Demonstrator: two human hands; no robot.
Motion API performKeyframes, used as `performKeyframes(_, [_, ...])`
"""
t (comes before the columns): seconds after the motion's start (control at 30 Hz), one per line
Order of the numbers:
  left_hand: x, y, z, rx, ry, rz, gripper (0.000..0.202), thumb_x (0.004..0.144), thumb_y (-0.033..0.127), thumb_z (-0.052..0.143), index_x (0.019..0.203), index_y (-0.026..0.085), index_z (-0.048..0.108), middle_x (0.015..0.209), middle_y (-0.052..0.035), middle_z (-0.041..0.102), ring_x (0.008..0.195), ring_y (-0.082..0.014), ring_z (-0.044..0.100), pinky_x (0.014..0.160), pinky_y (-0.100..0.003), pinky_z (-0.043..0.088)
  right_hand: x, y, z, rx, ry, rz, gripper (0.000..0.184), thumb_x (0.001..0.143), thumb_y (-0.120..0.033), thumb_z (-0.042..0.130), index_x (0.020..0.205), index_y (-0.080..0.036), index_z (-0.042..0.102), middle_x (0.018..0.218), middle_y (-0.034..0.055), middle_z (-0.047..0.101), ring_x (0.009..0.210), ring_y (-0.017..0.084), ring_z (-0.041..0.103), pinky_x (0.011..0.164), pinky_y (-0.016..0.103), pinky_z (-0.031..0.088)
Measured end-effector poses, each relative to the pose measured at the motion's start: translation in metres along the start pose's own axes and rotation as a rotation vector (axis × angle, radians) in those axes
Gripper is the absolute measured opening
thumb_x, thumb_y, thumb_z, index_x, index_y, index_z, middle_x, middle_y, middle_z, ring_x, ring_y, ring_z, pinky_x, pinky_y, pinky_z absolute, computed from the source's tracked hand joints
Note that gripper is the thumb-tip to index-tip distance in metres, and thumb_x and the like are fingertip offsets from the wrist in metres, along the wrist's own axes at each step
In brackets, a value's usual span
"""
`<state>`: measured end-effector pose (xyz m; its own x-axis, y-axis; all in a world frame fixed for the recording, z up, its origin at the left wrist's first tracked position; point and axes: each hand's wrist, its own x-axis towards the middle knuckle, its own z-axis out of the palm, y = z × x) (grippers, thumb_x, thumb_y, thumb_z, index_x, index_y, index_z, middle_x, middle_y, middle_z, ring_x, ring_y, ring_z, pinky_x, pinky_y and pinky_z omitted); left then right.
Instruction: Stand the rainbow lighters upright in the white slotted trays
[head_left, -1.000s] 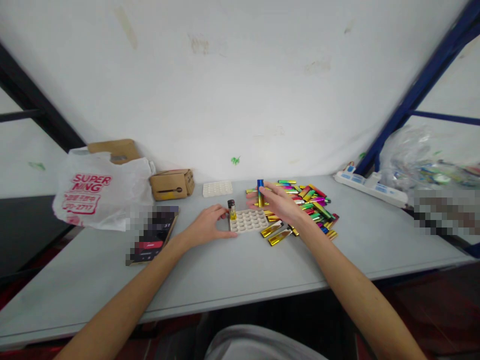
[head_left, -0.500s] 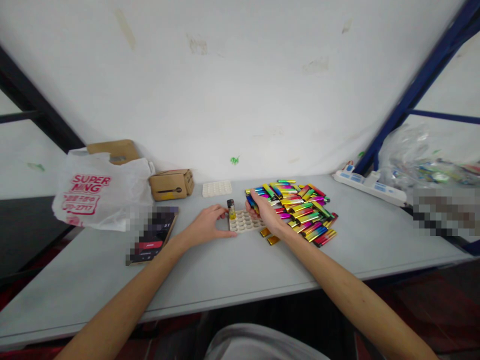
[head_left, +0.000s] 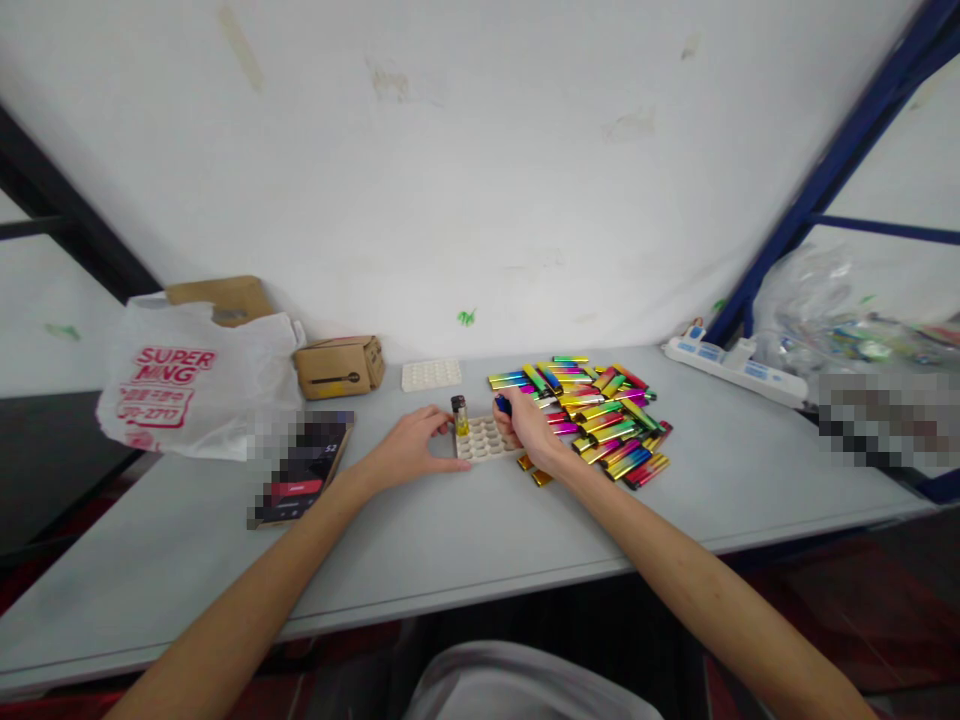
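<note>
A pale tray (head_left: 491, 437) with rows of round-cornered holes lies flat on the table. In its back left corner stands one upright lighter (head_left: 460, 418) with a black top and a yellowish body. My left hand (head_left: 411, 445) holds the tray's left end, thumb along the front corner and bent fingers behind, close by that lighter. My right hand (head_left: 531, 428) is closed around a blue lighter (head_left: 503, 404) above the tray's right part; the hand hides most of it. Just right of this hand lies a heap of shiny multicoloured lighters (head_left: 607, 425).
A second pale tray (head_left: 431, 375) lies near the wall. Further left are a small cardboard box (head_left: 341, 367), a white plastic bag (head_left: 202, 400) and a phone (head_left: 304, 470). A white power strip (head_left: 735, 370) and clear plastic bags (head_left: 806, 300) are on the right.
My right hand has turned the blue lighter, so less of its body shows beyond the fingers. My left hand keeps its place at the tray. The view has shifted slightly.
</note>
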<state>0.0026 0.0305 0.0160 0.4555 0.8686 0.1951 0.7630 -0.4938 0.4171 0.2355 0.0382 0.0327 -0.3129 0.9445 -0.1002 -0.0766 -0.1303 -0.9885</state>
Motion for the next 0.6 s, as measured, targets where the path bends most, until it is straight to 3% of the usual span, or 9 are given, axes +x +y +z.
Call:
performKeyframes(0.17, [-0.0008,0.0013,-0.0015,-0.002,0.0,-0.002,0.069,0.071,0.08,0.081,0.105,0.02,0.072,0.106,-0.0091,0.071,0.095,-0.0307,0.068,0.089,-0.041,0.054,-0.0004,-0.0004,-0.001,-0.009,-0.018,-0.009,0.05,0.099,-0.057,0.041,0.061,-0.026,0.033,0.055,-0.0062,0.024,0.048,0.01,0.015,0.045,0.026,0.012])
performKeyframes(0.33, [-0.0013,0.0029,-0.0021,-0.003,0.011,0.003,0.07,0.071,0.081,0.08,0.105,0.021,0.072,0.105,-0.0093,0.071,0.095,-0.0308,0.068,0.089,-0.042,0.055,0.0,-0.0007,-0.0023,0.035,-0.11,-0.054,0.062,0.094,-0.081,0.044,0.072,-0.023,0.05,0.059,-0.007,0.027,0.05,0.01,0.018,0.047,0.026,0.015])
performKeyframes(0.47, [-0.0013,0.0048,-0.0025,-0.01,0.011,0.004,0.068,0.072,0.082,0.079,0.104,0.022,0.073,0.104,-0.0096,0.072,0.095,-0.0314,0.069,0.089,-0.043,0.056,-0.0018,-0.0037,-0.0025,-0.013,-0.147,-0.204,0.058,0.093,-0.08,0.05,0.094,-0.024,0.06,0.068,-0.0049,0.044,0.055,0.013,0.036,0.052,0.027,0.033])
performKeyframes(0.6, [-0.001,0.0041,-0.0009,-0.01,0.015,0.01,0.069,0.072,0.082,0.078,0.105,0.021,0.072,0.103,-0.0094,0.072,0.094,-0.0319,0.068,0.089,-0.043,0.055,-0.0022,-0.0027,-0.0028,-0.196,-0.163,-0.364,0.047,0.094,-0.07,0.06,0.101,-0.023,0.064,0.083,-0.0005,0.062,0.077,0.018,0.059,0.075,0.031,0.049])
